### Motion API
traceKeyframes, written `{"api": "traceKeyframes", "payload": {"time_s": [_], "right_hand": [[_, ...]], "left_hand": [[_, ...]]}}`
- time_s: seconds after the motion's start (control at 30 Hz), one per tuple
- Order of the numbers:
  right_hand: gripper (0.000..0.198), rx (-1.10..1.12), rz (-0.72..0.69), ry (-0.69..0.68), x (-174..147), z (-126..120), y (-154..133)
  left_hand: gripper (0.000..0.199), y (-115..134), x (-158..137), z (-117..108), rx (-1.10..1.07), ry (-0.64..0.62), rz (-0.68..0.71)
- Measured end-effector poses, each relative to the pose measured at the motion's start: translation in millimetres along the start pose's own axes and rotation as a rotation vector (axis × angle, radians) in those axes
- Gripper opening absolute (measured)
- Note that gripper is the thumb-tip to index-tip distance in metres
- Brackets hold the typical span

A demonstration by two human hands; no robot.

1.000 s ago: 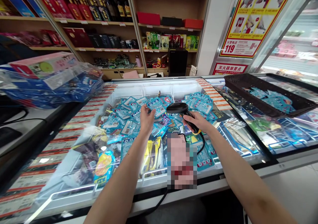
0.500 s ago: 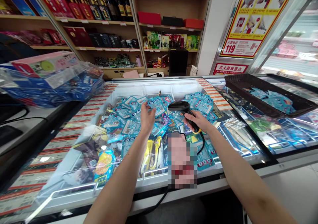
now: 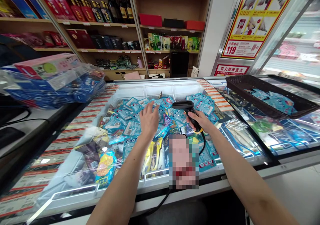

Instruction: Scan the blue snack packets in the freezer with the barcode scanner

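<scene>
Small blue packets [image 3: 132, 128] with printed barcodes lie spread in overlapping piles on the glass top of a chest freezer [image 3: 153, 211]. My left hand [image 3: 149, 118] is over the left pile, back of the hand up and fingers apart. No packet shows in its grip, and its fingertips are close to the packets at the far side. My right hand [image 3: 200, 121] is wrapped round the handle of a black barcode scanner [image 3: 183, 105]. The scanner's head points left over the packets, and its cable runs down toward me. A blurred-out patch [image 3: 182, 160] covers part of the near glass.
To the right, a dark brown basket [image 3: 262, 98] with more blue packets sits on the neighbouring freezer. Plastic-wrapped boxes [image 3: 50, 82] are stacked at the left. Price labels [image 3: 60, 145] line the glass. Ice cream packs [image 3: 106, 166] show beneath it. Stocked shelves [image 3: 100, 23] stand behind.
My left hand has let go of the blue packet it held upright and turned palm down over the pile. My right hand and the scanner have barely moved.
</scene>
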State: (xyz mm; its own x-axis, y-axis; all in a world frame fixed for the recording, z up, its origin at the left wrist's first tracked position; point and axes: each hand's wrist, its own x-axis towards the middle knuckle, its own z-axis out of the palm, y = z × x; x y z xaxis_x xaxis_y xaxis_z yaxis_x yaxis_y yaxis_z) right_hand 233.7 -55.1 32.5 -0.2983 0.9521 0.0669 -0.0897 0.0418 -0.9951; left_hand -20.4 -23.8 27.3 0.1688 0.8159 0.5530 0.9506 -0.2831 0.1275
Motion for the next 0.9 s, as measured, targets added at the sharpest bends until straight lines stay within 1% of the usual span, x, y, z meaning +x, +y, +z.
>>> {"api": "traceKeyframes", "payload": {"time_s": [0.07,0.1,0.17,0.23,0.33,0.43,0.53,0.63,0.8,0.9], "right_hand": [[0.042,0.009,0.003,0.003,0.5,-0.3,0.1],[0.042,0.01,0.009,0.004,0.5,-0.5,-0.2],[0.043,0.01,0.019,0.009,0.2,-0.8,-1.5],[0.044,0.015,0.019,0.017,-0.3,-1.1,-3.0],[0.045,0.037,0.006,0.053,-0.6,-1.5,-4.6],[0.047,0.048,0.009,0.093,0.4,-2.6,-5.2],[0.046,0.055,0.0,0.107,2.3,-5.0,-4.4],[0.044,0.053,-0.006,0.109,4.4,-8.3,-2.5],[0.044,0.055,-0.012,0.119,6.0,-11.8,-0.7],[0.044,0.04,-0.002,0.118,6.1,-12.4,-0.8]], "left_hand": [[0.039,3.0,-2.2,4.8,-0.008,-0.055,0.159],[0.037,3.2,-3.1,7.9,-0.008,-0.088,0.213],[0.034,0.8,-4.4,14.7,0.015,-0.134,0.247],[0.034,-4.6,-4.8,20.9,0.05,-0.145,0.22],[0.037,-11.3,-4.5,25.4,0.086,-0.12,0.183],[0.038,-8.1,-3.4,23.1,0.07,-0.093,0.181],[0.036,5.5,-0.8,17.9,0.003,-0.086,0.164],[0.043,23.5,4.4,15.5,-0.06,-0.112,0.139],[0.053,49.0,16.8,18.9,-0.08,-0.238,0.086],[0.058,54.4,23.4,21.2,-0.087,-0.308,0.049]]}}
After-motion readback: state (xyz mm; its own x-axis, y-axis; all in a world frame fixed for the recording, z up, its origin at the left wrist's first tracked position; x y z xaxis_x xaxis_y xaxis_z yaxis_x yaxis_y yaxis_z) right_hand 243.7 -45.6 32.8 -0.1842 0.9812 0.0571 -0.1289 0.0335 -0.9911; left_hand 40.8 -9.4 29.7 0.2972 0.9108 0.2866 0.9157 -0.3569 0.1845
